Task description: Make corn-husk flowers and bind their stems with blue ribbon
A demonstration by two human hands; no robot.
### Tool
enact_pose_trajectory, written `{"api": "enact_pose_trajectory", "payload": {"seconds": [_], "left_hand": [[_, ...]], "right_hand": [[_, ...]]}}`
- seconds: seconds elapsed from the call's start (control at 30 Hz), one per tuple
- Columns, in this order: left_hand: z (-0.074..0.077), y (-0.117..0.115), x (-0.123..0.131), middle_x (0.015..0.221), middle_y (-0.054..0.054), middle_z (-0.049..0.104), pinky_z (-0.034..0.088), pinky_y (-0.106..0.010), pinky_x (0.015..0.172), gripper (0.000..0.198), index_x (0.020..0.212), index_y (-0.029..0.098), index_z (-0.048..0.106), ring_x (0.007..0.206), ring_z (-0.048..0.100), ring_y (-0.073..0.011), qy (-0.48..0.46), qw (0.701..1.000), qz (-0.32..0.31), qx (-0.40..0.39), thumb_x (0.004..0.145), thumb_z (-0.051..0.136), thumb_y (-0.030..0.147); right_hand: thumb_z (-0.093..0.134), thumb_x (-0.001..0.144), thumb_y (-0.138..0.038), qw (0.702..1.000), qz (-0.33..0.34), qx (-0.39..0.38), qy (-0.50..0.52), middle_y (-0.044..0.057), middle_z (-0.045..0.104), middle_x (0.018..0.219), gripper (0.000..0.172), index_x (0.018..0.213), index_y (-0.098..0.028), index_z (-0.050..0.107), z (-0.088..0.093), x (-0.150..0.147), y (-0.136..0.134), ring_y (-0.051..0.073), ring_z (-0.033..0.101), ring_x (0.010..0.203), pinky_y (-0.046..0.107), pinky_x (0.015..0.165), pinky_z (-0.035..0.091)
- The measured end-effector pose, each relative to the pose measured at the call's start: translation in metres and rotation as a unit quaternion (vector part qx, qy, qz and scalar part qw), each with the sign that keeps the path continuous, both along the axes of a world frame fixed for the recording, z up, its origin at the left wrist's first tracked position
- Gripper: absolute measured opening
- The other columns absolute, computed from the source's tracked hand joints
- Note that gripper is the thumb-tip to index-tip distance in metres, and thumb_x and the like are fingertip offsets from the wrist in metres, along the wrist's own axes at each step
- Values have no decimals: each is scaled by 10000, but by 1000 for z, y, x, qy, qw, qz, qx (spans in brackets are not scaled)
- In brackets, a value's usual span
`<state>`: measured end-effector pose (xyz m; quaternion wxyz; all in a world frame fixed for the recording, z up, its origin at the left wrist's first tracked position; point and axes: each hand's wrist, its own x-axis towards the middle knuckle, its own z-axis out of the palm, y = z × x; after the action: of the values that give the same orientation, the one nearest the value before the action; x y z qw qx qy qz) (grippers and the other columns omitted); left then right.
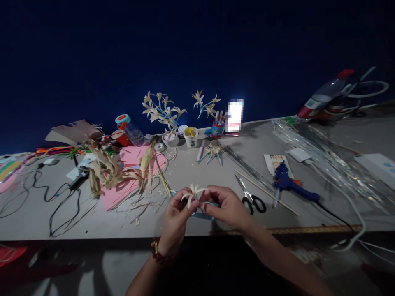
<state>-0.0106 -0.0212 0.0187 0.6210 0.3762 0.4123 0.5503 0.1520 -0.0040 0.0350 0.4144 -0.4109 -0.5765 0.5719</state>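
My left hand [178,211] pinches a small cream husk flower [195,191] at its base, its petals curling outward above the fingertips. Close beside it, my right hand [226,205] is closed on a thin light-blue strip [212,203] that runs toward the flower's base. How the strip meets the stem is hidden by the fingers. Black-handled scissors [251,197] lie just right of my right hand. Left of my hands, dried corn husks [105,168] and scraps are spread over pink paper [115,195].
A blue glue gun [290,183] rests at the right near a wooden stick [286,206] and thin wires [247,164]. Finished flower sprays [163,109] stand in a cup at the back, beside a pot [190,137], a pen mug [218,128] and a lit phone [234,117]. Black cables [64,205] lie left.
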Motion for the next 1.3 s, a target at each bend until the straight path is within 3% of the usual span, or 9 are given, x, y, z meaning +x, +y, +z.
{"api": "enact_pose_trajectory", "payload": {"seconds": [0.2,0.5,0.73,0.9,1.2,1.3], "left_hand": [[4,2,-1,769,10,560,407,-235,691,127,790,180,648,689,491,-114,-20,999,-27,-9,764,754,245],[8,3,-3,748,5,574,392,-229,662,138,770,158,639,681,481,-106,-59,996,-60,-26,758,757,228],[13,4,-3,764,-1,586,396,-220,666,179,759,151,654,710,504,-112,-61,996,-39,-52,698,800,235],[9,7,0,735,-3,577,382,-222,620,177,742,146,653,671,491,-109,-66,996,-49,-25,722,781,268],[-1,5,3,748,3,596,410,-242,713,177,762,168,641,726,530,-126,-37,999,-5,-23,718,793,247],[1,6,1,765,-4,591,401,-239,682,161,769,167,654,730,522,-130,-24,1000,-8,-15,730,782,255]], "right_hand": [[723,750,-333,997,49,-46,48,-35,530,666,225,719,-173,567,8,3,3,107,460,624,223,591,370],[793,712,-386,988,66,-92,104,-24,570,717,304,753,-169,584,7,5,6,110,507,675,234,660,403],[793,703,-415,983,88,-129,96,-79,426,571,328,720,-168,577,4,2,7,72,342,524,211,519,280],[752,738,-404,990,77,-85,77,-58,444,600,320,661,-165,553,3,1,8,86,354,568,219,546,288],[666,789,-282,1000,13,12,-19,-32,521,662,156,719,-170,584,-2,0,3,113,436,636,227,606,351],[671,795,-289,1000,28,-2,-10,-34,524,663,161,720,-169,595,1,1,3,112,449,641,228,621,365]]}}
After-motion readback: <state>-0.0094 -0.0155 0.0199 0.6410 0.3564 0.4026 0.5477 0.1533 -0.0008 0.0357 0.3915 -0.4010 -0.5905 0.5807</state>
